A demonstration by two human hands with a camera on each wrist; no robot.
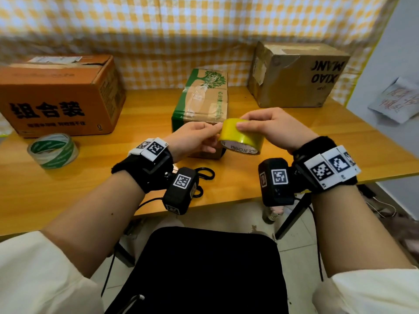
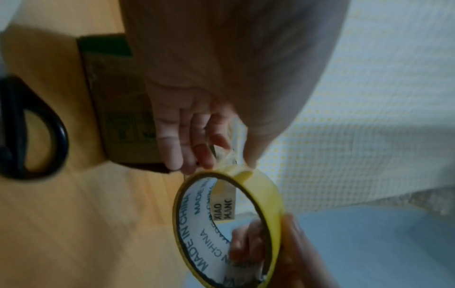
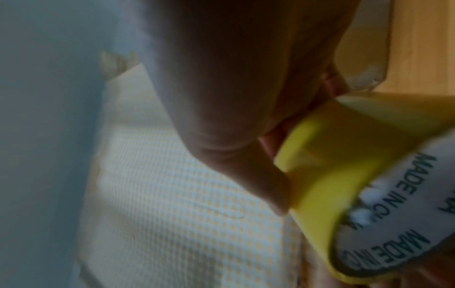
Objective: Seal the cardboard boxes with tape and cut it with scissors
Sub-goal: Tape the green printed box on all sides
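Note:
My right hand [image 1: 269,128] grips a yellow tape roll [image 1: 240,138] in the air, just in front of the small green-and-brown box [image 1: 201,96]. Its thumb lies on the roll's outer face. My left hand [image 1: 197,137] pinches the loose tape end at the roll's upper left edge. In the left wrist view the roll [image 2: 265,194] shows its white core printed MADE IN CHINA, with my left fingertips [image 2: 206,155] at its top. The right wrist view has the roll [image 3: 344,175] under my right thumb. Black scissors [image 1: 204,175] lie on the table, partly behind my left wrist camera.
An orange box [image 1: 61,94] stands at the back left, a large brown box [image 1: 297,73] at the back right. A green-and-white tape roll [image 1: 53,150] lies at the front left of the wooden table [image 1: 113,168]. A checked cloth hangs behind.

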